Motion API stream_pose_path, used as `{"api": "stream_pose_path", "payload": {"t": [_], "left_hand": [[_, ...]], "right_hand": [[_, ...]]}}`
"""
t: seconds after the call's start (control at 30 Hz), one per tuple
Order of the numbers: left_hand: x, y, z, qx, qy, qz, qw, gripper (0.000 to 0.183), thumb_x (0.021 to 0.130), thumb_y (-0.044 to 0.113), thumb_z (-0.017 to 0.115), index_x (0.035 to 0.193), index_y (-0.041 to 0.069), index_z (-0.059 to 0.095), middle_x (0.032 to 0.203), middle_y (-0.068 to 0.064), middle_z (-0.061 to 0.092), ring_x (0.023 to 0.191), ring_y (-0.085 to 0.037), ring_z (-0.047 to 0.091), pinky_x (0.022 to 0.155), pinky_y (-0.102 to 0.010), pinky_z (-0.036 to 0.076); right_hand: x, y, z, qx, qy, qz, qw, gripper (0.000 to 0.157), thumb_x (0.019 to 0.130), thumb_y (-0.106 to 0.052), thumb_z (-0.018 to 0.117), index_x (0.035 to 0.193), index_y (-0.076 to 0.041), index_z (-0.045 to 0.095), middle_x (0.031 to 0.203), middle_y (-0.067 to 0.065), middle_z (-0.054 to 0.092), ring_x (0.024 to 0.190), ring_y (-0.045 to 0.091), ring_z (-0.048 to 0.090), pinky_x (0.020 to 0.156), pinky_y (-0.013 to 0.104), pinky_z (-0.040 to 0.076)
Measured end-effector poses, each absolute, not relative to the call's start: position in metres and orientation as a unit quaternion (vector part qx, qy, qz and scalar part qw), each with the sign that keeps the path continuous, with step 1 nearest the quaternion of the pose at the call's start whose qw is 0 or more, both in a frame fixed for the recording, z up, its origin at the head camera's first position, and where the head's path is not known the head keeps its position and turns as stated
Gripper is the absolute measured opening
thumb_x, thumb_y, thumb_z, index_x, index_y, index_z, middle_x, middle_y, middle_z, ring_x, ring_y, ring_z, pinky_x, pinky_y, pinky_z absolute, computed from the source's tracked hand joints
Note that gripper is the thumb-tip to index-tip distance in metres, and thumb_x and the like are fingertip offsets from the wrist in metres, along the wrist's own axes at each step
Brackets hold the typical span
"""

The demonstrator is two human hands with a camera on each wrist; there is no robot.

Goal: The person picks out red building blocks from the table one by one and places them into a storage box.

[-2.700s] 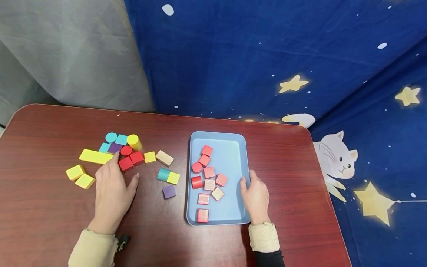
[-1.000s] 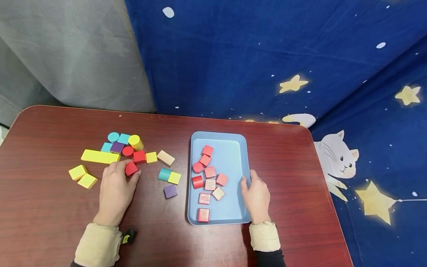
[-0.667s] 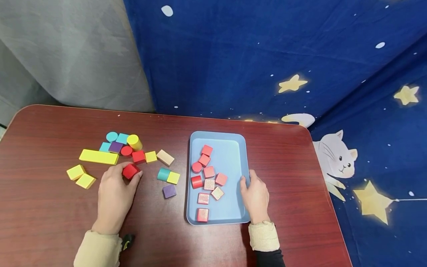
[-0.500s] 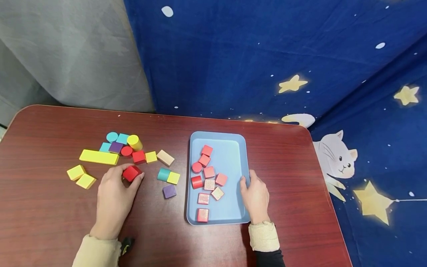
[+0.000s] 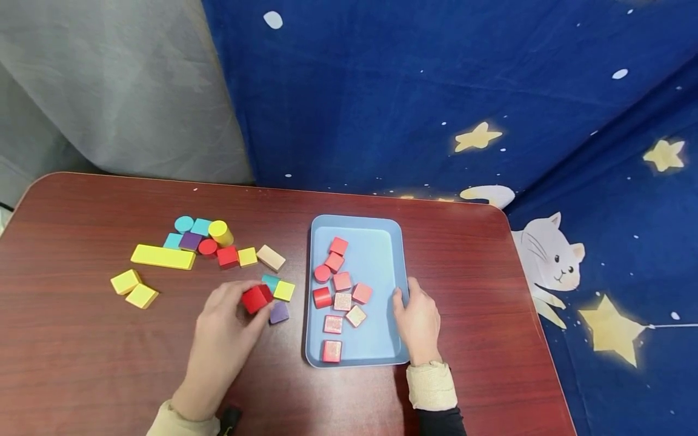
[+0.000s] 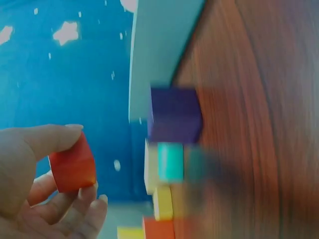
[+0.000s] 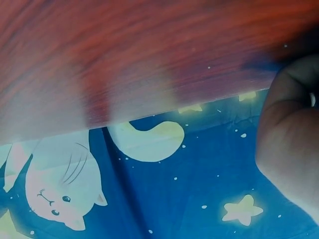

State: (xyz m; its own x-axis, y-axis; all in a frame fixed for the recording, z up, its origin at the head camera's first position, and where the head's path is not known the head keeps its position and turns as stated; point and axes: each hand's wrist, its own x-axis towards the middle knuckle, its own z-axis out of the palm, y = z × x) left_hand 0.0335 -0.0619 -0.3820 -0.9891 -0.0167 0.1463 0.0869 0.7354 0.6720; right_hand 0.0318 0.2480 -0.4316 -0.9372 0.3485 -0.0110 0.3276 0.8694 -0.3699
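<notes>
In the head view my left hand (image 5: 220, 342) pinches a red block (image 5: 257, 298) between thumb and fingers. The left wrist view shows that red block (image 6: 73, 167) held off the table, thumb on one side and fingertips beneath. Close by on the table are a purple block (image 5: 279, 313), a yellow cube (image 5: 284, 290) and a teal block (image 5: 271, 282), the last partly covered. My right hand (image 5: 420, 324) grips the right rim of a blue tray (image 5: 382, 254). Several red and pinkish blocks lie in the tray, mostly along its left side.
On the left of the table (image 5: 463, 272) lies a group of blocks with a long yellow block (image 5: 162, 257), a yellow cylinder (image 5: 220, 232) and a red cube (image 5: 227, 257). A beige block (image 5: 271, 258) lies nearer the tray. Curtains hang behind the table.
My left hand first reached into the left group, then took the red block there. It has since carried the block right, towards the tray. My right hand and the tray stay put.
</notes>
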Motion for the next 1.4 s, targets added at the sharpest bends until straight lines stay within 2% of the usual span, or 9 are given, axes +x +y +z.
{"api": "stream_pose_path", "payload": {"t": [0.27, 0.5, 0.77, 1.13, 1.4], "left_hand": [[0.061, -0.007, -0.388, -0.112, -0.921, -0.373, 0.028, 0.049, 0.068, 0.020, 0.095, 0.111, 0.016, 0.072, 0.105, 0.003, 0.071, 0.095, -0.012, 0.059, 0.077, -0.030, 0.061], [0.072, 0.017, -0.394, -0.158, -0.908, -0.385, 0.053, 0.045, 0.067, 0.020, 0.095, 0.107, 0.017, 0.073, 0.101, 0.006, 0.070, 0.090, -0.008, 0.057, 0.076, -0.025, 0.056], [0.067, 0.028, -0.396, -0.217, -0.904, -0.362, 0.068, 0.040, 0.071, 0.018, 0.091, 0.107, 0.017, 0.073, 0.101, 0.005, 0.068, 0.093, -0.011, 0.057, 0.079, -0.024, 0.057], [0.062, 0.034, -0.407, -0.245, -0.909, -0.333, 0.039, 0.034, 0.074, 0.019, 0.089, 0.104, 0.018, 0.074, 0.098, 0.007, 0.069, 0.088, -0.009, 0.056, 0.076, -0.023, 0.054], [0.063, 0.036, -0.423, -0.276, -0.904, -0.318, 0.070, 0.031, 0.074, 0.017, 0.086, 0.103, 0.016, 0.075, 0.096, 0.007, 0.071, 0.092, -0.013, 0.062, 0.092, -0.031, 0.051]], "right_hand": [[0.032, 0.249, -0.432, -0.175, -0.966, 0.186, 0.035, 0.027, 0.096, -0.026, 0.060, 0.116, -0.007, 0.065, 0.097, 0.021, 0.074, 0.084, 0.043, 0.071, 0.063, 0.057, 0.052], [0.032, 0.247, -0.433, -0.171, -0.966, 0.190, 0.033, 0.028, 0.096, -0.026, 0.060, 0.117, -0.007, 0.065, 0.097, 0.020, 0.074, 0.083, 0.043, 0.071, 0.062, 0.057, 0.052], [0.031, 0.247, -0.432, -0.176, -0.966, 0.188, 0.035, 0.027, 0.096, -0.026, 0.061, 0.115, -0.008, 0.065, 0.098, 0.021, 0.074, 0.085, 0.044, 0.071, 0.063, 0.058, 0.052], [0.031, 0.247, -0.432, -0.174, -0.966, 0.188, 0.035, 0.028, 0.096, -0.026, 0.061, 0.116, -0.007, 0.065, 0.098, 0.022, 0.074, 0.085, 0.045, 0.071, 0.064, 0.059, 0.052], [0.032, 0.247, -0.432, -0.174, -0.966, 0.188, 0.034, 0.030, 0.096, -0.026, 0.060, 0.119, -0.007, 0.065, 0.098, 0.022, 0.074, 0.085, 0.044, 0.071, 0.064, 0.059, 0.052]]}}
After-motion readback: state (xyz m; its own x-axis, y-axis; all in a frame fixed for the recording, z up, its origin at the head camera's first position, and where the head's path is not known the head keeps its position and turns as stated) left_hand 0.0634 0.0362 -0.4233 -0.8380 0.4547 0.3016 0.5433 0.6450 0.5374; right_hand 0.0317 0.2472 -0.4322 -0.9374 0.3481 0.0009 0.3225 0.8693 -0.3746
